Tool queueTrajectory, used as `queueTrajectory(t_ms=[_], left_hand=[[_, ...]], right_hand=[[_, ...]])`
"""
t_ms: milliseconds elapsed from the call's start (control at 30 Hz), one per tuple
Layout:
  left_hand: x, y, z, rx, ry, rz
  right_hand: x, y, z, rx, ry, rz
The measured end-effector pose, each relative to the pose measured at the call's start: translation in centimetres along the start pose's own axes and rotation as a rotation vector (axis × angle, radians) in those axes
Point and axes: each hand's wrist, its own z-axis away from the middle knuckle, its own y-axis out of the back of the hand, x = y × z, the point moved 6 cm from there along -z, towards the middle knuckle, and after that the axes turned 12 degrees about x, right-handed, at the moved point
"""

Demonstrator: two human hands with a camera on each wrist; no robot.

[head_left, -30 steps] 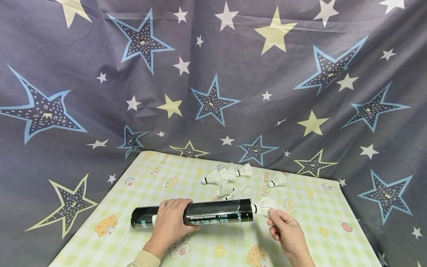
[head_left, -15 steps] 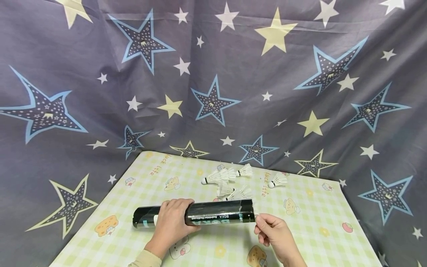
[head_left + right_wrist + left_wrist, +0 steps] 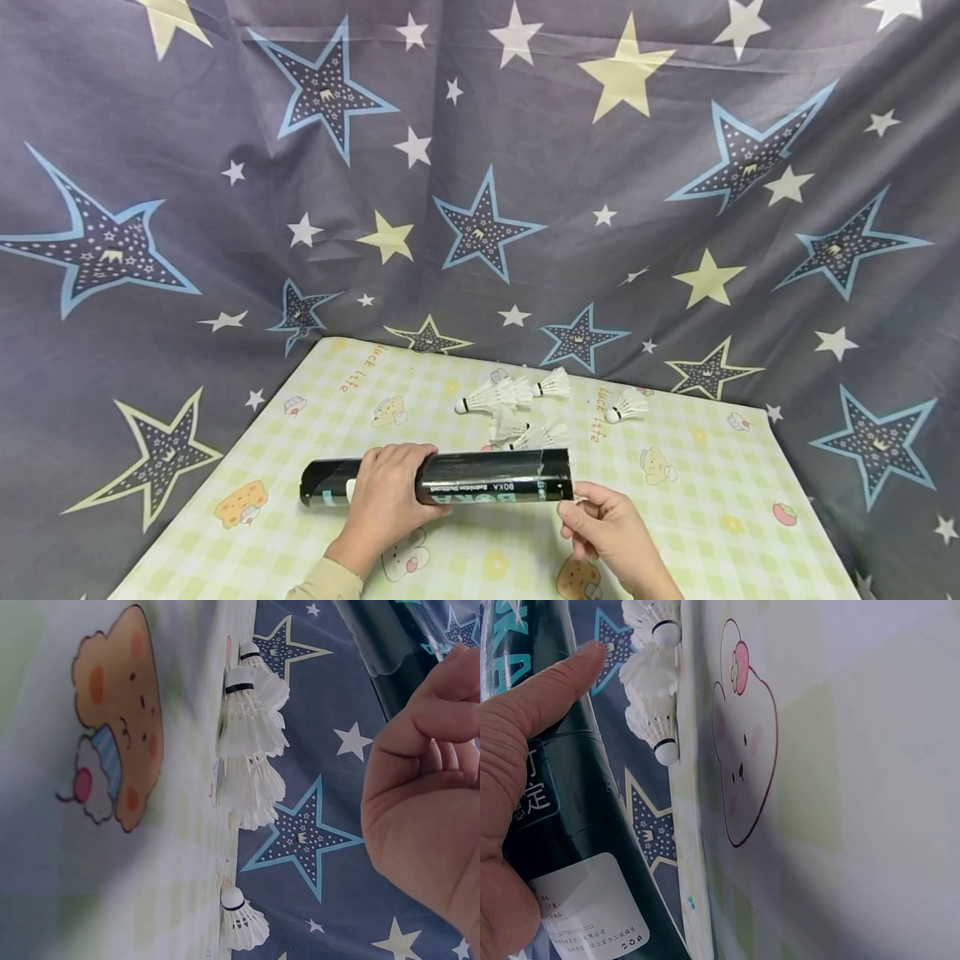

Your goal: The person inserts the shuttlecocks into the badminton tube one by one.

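My left hand [image 3: 387, 493] wraps round a black shuttlecock tube [image 3: 498, 478], held sideways above the table. White label and green lettering show on the tube in the left wrist view. At its right end, my right hand [image 3: 617, 533] has thumb and forefinger together right at the mouth. Between them shows a white sliver of a shuttlecock [image 3: 577, 500]; the rest of it is hidden inside the tube. Behind the tube lies a loose group of white shuttlecocks [image 3: 491, 395], with black bands at their bases. One shuttlecock [image 3: 627, 407] lies apart to the right.
A green-and-white checked cloth [image 3: 720, 475] with cartoon prints covers the table. Behind it hangs a dark grey curtain [image 3: 525, 125] with stars, close along the table's back edge. Nearest behind the tube lie two shuttlecocks [image 3: 546, 433], partly overlapped by it in the head view.
The shuttlecock at the tube's right end has gone from sticking out to almost wholly inside. My right hand has moved left with it to the rim. The left hand keeps its grip.
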Motion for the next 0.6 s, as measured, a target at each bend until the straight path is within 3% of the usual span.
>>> queueTrajectory(t_ms=[400,600], left_hand=[[0.6,-0.4,-0.1,-0.008,0.006,0.013],[1.1,-0.8,0.0,-0.023,-0.006,0.023]], right_hand=[[0.2,-0.4,-0.2,-0.049,-0.001,-0.02],[0.9,-0.7,0.0,-0.15,-0.018,-0.02]])
